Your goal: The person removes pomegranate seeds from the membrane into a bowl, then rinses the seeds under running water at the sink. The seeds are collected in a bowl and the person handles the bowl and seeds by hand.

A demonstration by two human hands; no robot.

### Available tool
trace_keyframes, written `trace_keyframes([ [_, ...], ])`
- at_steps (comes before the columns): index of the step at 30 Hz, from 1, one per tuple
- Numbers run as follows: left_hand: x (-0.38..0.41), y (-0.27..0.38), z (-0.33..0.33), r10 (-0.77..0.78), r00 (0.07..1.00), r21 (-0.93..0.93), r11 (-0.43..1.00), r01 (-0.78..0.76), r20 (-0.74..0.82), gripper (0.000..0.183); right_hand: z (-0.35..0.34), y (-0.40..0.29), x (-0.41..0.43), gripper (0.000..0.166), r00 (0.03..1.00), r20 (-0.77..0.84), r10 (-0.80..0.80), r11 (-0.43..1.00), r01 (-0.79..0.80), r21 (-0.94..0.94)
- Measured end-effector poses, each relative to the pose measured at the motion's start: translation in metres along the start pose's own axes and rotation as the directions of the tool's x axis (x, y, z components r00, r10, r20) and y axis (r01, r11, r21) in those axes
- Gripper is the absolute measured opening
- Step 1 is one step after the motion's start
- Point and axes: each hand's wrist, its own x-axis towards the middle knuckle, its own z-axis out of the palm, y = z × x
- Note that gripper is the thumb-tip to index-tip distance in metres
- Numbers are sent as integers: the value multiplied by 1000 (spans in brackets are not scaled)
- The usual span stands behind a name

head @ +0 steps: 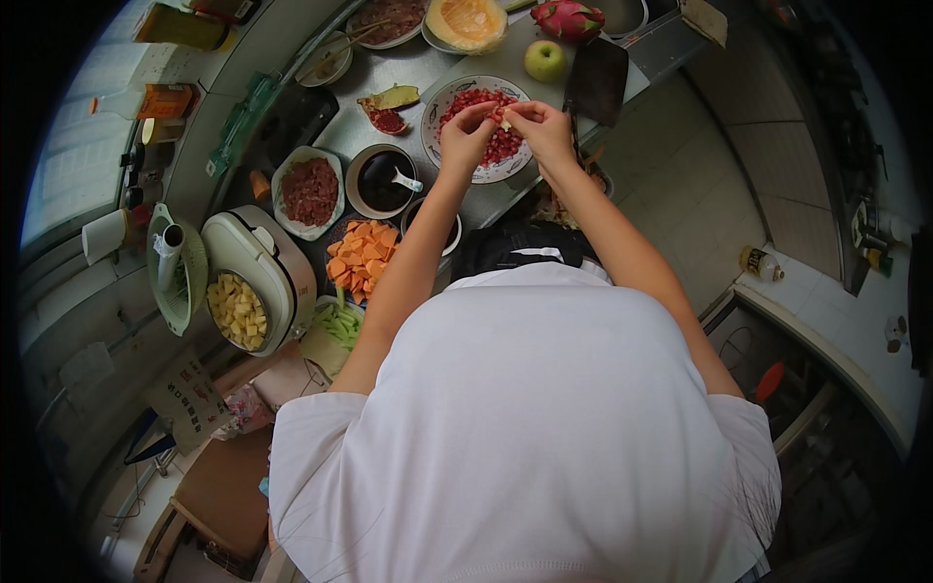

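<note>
Over a patterned white plate (435,154) of red pomegranate seeds (499,149), both my hands meet at the fingertips. Between them is a small piece of pomegranate (503,119) with pale pith and red seeds. My left hand (468,135) pinches its left side, and my right hand (541,130) grips it from the right. Left of the plate, a pomegranate rind piece (386,119) lies on the metal counter beside a yellow-green peel (394,98). A green apple (545,60) and a dark cleaver blade (596,80) rest beyond the plate on a pale board.
Bowls of dark liquid (380,178), raw meat (310,191) and diced orange root vegetable (361,255) crowd the left. Further left stands a rice cooker (255,240) beside yellow cubes (237,310). A dragon fruit (567,20) and a wrapped cut melon (466,23) lie at the back.
</note>
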Motion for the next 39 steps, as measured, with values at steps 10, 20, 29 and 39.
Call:
trace_keyframes([
  [10,5,-15,5,-139,990,-290,949,124,-30,26,10,1,-5,10,993,-112,49,996,-39,86],
  [20,20,-18,-6,-256,967,-258,933,251,13,28,2,-1,0,10,988,-134,72,996,-66,53],
  [29,22,-17,-4,-328,941,-327,882,338,87,24,-4,12,3,12,995,-84,-56,989,44,-139],
  [39,21,-14,-6,-325,932,-424,831,361,157,28,-5,1,4,12,997,-83,-3,994,-6,-110],
])
